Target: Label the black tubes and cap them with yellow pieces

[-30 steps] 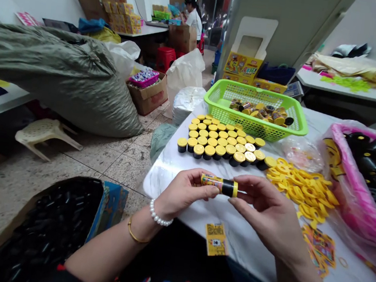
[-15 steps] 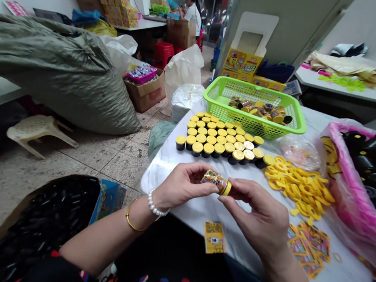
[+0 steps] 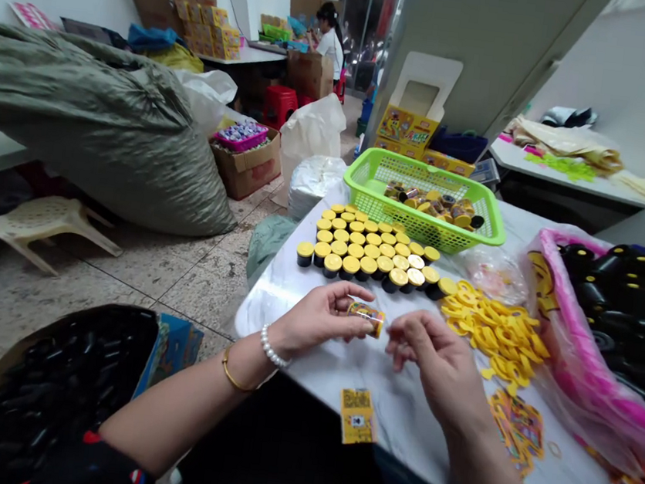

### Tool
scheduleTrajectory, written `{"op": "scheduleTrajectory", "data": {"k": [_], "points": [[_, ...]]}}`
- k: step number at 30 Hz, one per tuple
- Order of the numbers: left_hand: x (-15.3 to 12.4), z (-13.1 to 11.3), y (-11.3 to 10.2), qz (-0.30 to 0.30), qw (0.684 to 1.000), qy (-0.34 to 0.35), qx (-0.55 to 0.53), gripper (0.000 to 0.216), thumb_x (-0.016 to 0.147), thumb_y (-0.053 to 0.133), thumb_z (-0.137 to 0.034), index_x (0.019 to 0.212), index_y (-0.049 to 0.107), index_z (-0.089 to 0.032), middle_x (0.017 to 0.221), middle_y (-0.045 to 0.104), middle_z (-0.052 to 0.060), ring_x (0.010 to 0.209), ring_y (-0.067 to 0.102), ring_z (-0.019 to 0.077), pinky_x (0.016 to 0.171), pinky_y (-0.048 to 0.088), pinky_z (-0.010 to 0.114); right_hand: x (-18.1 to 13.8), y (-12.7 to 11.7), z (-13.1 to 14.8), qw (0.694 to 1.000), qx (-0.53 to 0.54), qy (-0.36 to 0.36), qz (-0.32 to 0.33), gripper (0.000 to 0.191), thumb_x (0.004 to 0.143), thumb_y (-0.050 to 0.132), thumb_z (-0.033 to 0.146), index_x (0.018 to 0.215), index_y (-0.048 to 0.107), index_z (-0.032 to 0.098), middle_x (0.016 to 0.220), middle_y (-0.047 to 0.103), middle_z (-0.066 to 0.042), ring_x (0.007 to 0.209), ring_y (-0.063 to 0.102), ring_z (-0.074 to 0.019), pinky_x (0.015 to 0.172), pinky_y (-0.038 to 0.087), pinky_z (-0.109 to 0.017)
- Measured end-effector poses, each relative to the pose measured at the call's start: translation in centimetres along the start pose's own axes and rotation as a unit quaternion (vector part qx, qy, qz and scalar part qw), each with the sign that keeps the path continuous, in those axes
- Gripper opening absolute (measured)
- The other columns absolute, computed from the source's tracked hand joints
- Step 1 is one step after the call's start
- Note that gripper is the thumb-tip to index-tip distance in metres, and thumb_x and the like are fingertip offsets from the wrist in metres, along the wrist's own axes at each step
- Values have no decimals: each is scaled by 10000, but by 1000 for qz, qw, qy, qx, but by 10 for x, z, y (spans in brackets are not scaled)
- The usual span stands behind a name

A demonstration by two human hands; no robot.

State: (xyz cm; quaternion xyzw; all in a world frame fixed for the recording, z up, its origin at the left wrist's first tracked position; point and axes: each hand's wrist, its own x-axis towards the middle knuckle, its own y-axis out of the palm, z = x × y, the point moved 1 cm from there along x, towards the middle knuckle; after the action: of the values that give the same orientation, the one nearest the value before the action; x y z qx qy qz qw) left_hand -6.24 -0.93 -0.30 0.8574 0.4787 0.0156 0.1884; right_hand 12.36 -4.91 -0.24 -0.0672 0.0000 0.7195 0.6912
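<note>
My left hand (image 3: 322, 316) is closed round a small jar (image 3: 365, 317) with a colourful printed label, tilted over the table. A yellow band shows at the jar's right end. My right hand (image 3: 423, 354) is just to the right of it, apart from the jar, its fingers loosely bent and a little blurred; I see nothing between them. Beyond both hands stand rows of black jars with yellow lids (image 3: 355, 251). On the table below the hands lies a yellow printed leaflet (image 3: 358, 417) with a square code.
Behind the rows is a green basket (image 3: 422, 230) holding labelled jars. To the right lie yellow plastic pieces (image 3: 493, 327), printed cards (image 3: 516, 427) and a pink-edged bag of black parts (image 3: 548, 248). A box of black pieces (image 3: 63, 375) sits lower left. A person (image 3: 329, 41) sits far back.
My right hand has come off the jar's right end and drawn slightly away. My left hand keeps the jar. The view has tilted up a little.
</note>
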Motion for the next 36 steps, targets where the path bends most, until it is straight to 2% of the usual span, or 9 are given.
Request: {"op": "scheduleTrajectory", "data": {"k": [4,10,14,18,23,28,31,34,36], "points": [[-3,2,-3,7,1000,-8,18,423,788,736,-387,1094,597,-129,712,647,13,563,578,98,550,441,220,-8,7,10,994,-26,-75,74,413,811,742,351,1199,643,256,1105,712,-75,865,700,-192,694,598,-312],[-35,9,8,-117,964,90,222,453,808,720,-302,1211,558,-172,947,696,70,684,604,124,623,482,247,19,-21,42,983,-155,-60,-80,333,812,714,415,1029,703,163,714,713,-45,550,656,-160,495,554,-278],[-61,20,13,-61,902,199,379,183,887,628,-291,1012,667,-163,904,708,92,801,637,175,723,516,290,90,-66,97,960,-185,-45,-203,298,849,675,400,861,684,103,684,701,-82,521,665,-157,377,435,-205],[-72,30,12,62,805,326,492,368,846,671,-301,1178,638,-145,1090,703,139,1006,615,261,892,515,421,135,-77,117,959,-182,-27,-214,355,966,528,394,1058,618,64,843,740,-145,521,674,-118,392,339,-169],[-78,47,9,37,707,432,559,259,892,592,-120,1143,655,-121,1138,712,136,1004,622,239,828,530,382,47,-34,84,944,-299,-84,-107,273,879,644,420,922,730,164,792,747,-59,509,642,-116,434,407,-212],[-81,40,8,-49,672,518,527,219,879,612,-106,1082,692,-101,977,729,102,902,628,195,769,540,325,-55,-22,22,959,-277,47,-46,352,873,618,511,1008,746,212,691,710,-24,599,653,-152,558,498,-247],[-80,22,10,-76,630,531,562,202,849,661,-103,1041,715,-133,865,695,52,849,613,160,749,538,285,-72,-24,4,974,-193,110,-51,444,882,571,582,961,738,178,728,710,-50,528,581,-117,500,448,-231],[-78,11,20,-58,556,579,593,172,814,705,-103,971,734,-169,809,652,14,788,595,130,681,521,240,-70,-19,0,980,-33,181,78,549,906,490,635,964,727,143,639,658,-45,427,447,-76,406,323,-208],[-75,10,31,-61,571,589,569,147,818,694,-112,943,732,-180,830,655,18,796,604,134,684,524,244,-65,-16,2,973,42,186,132,567,904,490,639,1061,707,140,679,652,-50,442,439,-78,391,291,-202]]}}
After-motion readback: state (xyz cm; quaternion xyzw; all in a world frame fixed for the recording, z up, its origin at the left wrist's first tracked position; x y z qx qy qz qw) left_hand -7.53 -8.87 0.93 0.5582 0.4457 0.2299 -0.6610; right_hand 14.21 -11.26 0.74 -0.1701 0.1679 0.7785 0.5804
